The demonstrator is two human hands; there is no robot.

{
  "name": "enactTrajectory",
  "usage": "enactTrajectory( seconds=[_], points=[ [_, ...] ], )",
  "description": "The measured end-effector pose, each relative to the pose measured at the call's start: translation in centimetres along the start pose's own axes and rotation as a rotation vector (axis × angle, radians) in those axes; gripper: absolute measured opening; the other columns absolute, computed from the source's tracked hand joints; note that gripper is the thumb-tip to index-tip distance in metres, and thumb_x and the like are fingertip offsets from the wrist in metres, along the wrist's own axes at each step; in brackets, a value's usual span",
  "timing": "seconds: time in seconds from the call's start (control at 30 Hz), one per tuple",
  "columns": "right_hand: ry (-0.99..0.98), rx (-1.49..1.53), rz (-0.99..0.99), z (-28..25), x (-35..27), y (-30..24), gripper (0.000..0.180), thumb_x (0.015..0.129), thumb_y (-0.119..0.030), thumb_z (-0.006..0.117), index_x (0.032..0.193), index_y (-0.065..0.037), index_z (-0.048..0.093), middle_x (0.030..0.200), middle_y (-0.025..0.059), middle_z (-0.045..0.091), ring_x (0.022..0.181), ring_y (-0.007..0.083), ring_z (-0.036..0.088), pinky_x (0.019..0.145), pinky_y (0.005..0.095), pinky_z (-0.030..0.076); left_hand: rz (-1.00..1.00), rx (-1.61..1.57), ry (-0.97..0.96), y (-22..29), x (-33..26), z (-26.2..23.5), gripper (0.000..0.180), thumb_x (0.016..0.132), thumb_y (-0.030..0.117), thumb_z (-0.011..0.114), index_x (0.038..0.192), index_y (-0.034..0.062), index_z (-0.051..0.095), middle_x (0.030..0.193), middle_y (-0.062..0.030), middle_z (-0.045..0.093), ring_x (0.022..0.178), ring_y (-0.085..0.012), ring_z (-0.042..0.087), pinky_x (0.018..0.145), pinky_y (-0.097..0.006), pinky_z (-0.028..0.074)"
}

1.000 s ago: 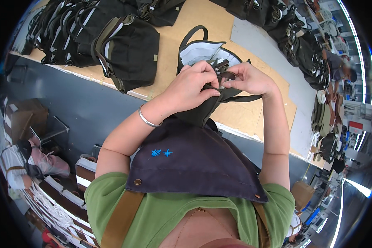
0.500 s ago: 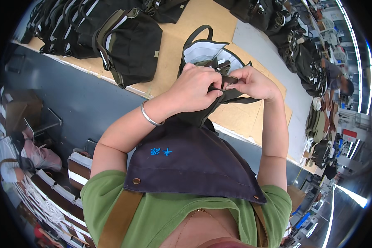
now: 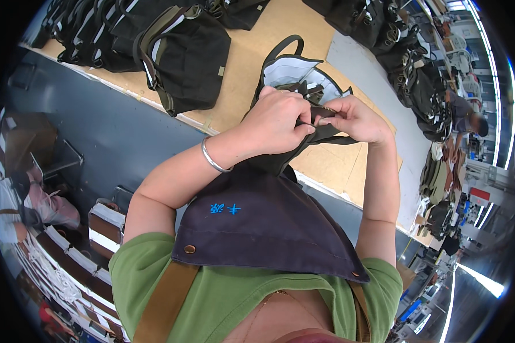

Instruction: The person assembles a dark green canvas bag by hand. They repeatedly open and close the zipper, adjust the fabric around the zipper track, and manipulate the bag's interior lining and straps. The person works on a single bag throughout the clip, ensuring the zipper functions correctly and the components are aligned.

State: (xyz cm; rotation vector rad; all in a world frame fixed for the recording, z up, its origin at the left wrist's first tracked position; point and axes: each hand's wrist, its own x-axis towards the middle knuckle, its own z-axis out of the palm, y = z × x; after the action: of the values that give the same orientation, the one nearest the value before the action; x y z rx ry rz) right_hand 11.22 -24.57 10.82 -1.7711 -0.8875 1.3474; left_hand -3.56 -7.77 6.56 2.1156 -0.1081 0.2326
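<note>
Both left hand (image 3: pixel 280 119) and right hand (image 3: pixel 357 119), fingers pinching zip strip (image 3: pixel 321 113) | dark bag (image 3: pixel 280 159) upper centre, surface (image 3: pixel 332 168) edge | strip straighter than a second ago, seemingly better controlled

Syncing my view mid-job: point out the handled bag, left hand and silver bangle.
Handled bag (image 3: pixel 285 71): head view, on its pale lining.
Left hand (image 3: pixel 279 117): head view, on its back.
Silver bangle (image 3: pixel 209 159): head view, on its outer band.
</note>
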Motion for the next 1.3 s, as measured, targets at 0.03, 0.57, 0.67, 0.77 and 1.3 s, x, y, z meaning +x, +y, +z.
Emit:
enactTrajectory(
  seconds=[0.03, 0.57, 0.67, 0.77, 1.3],
  points=[
    [0.003, 0.001, 0.004, 0.1, 0.0, -0.2, 0.015, 0.085, 0.005, 0.060, 0.098, 0.004, 0.068, 0.080, -0.0025, 0.065, 0.075, 0.0030, 0.053, 0.070, 0.0211, 0.045, 0.000, 0.003, 0.002, 0.0, 0.0, 0.0, 0.016, 0.075, 0.017, 0.073, 0.071, 0.0073, 0.061, 0.074, -0.0061, 0.061, 0.080, -0.0257, 0.060, 0.077, -0.037, 0.035],
    [0.067, 0.007, 0.053, 1.3, -0.8, -1.2, 0.017, 0.079, 0.003, 0.069, 0.096, 0.004, 0.068, 0.081, 0.0003, 0.067, 0.074, 0.0045, 0.058, 0.068, 0.0208, 0.050, 0.059, 0.015, 0.043, -0.2, -0.1, -0.3, 0.020, 0.069, 0.017, 0.078, 0.071, 0.0043, 0.063, 0.069, -0.0096, 0.064, 0.064, -0.0269, 0.061, 0.065, -0.037, 0.043],
    [0.074, 0.021, 0.061, 1.4, -0.8, -1.3, 0.017, 0.080, 0.004, 0.068, 0.097, 0.004, 0.067, 0.084, 0.0018, 0.068, 0.076, 0.0053, 0.060, 0.070, 0.0212, 0.051, 0.064, -0.076, 0.057, -0.3, 0.0, -0.4, 0.020, 0.068, 0.016, 0.080, 0.072, 0.0032, 0.065, 0.069, -0.0101, 0.064, 0.060, -0.0246, 0.060, 0.059, -0.036, 0.045],
    [0.068, 0.042, 0.064, 1.3, -0.9, -1.1, 0.017, 0.080, 0.005, 0.068, 0.098, 0.004, 0.067, 0.086, 0.0020, 0.068, 0.077, 0.0052, 0.060, 0.070, 0.0215, 0.051, 0.072, -0.208, 0.098, -0.6, 0.1, -0.1, 0.020, 0.067, 0.014, 0.081, 0.073, 0.0028, 0.065, 0.069, -0.0094, 0.063, 0.058, -0.0229, 0.059, 0.055, -0.034, 0.047],
    [0.321, -0.170, -0.180, 2.7, -1.1, 0.3, 0.029, 0.078, -0.001, 0.075, 0.098, -0.003, 0.053, 0.090, 0.0013, 0.059, 0.076, 0.0066, 0.058, 0.063, 0.0236, 0.048, 0.245, -0.004, 0.069, -1.5, 2.2, -1.5, 0.027, 0.085, 0.028, 0.068, 0.101, 0.0074, 0.064, 0.087, -0.0071, 0.061, 0.084, -0.0276, 0.049, 0.079, -0.040, 0.039]
  ],
)
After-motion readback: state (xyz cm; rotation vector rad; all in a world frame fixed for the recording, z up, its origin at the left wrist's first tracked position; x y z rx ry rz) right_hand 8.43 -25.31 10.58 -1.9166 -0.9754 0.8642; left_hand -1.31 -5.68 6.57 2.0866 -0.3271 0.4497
